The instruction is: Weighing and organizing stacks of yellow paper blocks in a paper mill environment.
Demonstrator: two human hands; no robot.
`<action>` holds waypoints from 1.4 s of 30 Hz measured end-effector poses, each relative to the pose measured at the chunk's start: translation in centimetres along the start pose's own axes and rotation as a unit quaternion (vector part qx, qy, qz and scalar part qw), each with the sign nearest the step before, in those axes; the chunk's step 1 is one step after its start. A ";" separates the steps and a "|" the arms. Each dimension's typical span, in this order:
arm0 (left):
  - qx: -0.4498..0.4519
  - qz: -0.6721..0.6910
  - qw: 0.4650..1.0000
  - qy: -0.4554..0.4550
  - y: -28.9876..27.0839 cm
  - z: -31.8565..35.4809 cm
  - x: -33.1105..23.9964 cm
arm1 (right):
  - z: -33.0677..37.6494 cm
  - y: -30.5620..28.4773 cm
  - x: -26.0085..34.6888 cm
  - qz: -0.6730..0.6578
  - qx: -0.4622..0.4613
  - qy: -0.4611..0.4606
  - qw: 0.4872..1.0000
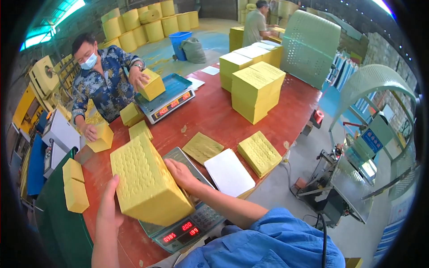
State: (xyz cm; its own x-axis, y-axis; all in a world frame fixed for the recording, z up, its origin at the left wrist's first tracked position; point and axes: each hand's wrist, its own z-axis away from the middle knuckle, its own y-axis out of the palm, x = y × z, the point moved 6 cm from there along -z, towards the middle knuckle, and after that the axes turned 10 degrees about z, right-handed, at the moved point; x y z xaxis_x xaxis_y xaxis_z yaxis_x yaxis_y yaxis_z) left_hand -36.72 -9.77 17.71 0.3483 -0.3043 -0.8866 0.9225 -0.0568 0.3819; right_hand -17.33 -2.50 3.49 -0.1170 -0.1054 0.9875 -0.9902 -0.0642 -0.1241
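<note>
A thick yellow embossed paper stack [145, 178] rests tilted on a grey weighing scale [190, 225] with red digits. My left hand [109, 203] presses its near left side. My right hand [181, 174] holds its right side, fingers against the stack. Both hands grip it between them.
A white sheet [229, 172], a thin yellow sheet [202, 147] and a smaller yellow stack [259, 153] lie to the right on the red table [210, 114]. Taller yellow stacks [257, 91] stand farther back. Across the table a masked person [105, 80] holds a stack over a second scale [167, 100].
</note>
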 end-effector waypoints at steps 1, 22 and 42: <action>-0.007 0.002 1.000 -0.011 -0.7 1.2 0.3 | 1.4 0.3 0.5 0.003 0.007 -0.001 1.000; 0.097 -0.071 0.990 -0.076 -0.5 2.4 1.6 | 19.1 -1.3 -3.8 -0.028 -0.024 0.144 0.989; -0.065 0.085 0.993 0.045 2.5 4.1 6.8 | 15.5 -11.4 -2.7 -0.327 0.179 0.143 0.917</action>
State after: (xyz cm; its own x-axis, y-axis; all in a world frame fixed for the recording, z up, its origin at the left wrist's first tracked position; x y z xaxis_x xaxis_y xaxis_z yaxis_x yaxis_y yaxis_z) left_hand -32.75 -15.86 13.69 0.5092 -0.2121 -0.8341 0.8606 0.1125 0.4968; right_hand -4.52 -16.82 0.75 0.4268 0.3327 0.8409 -0.7732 -0.3481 0.5301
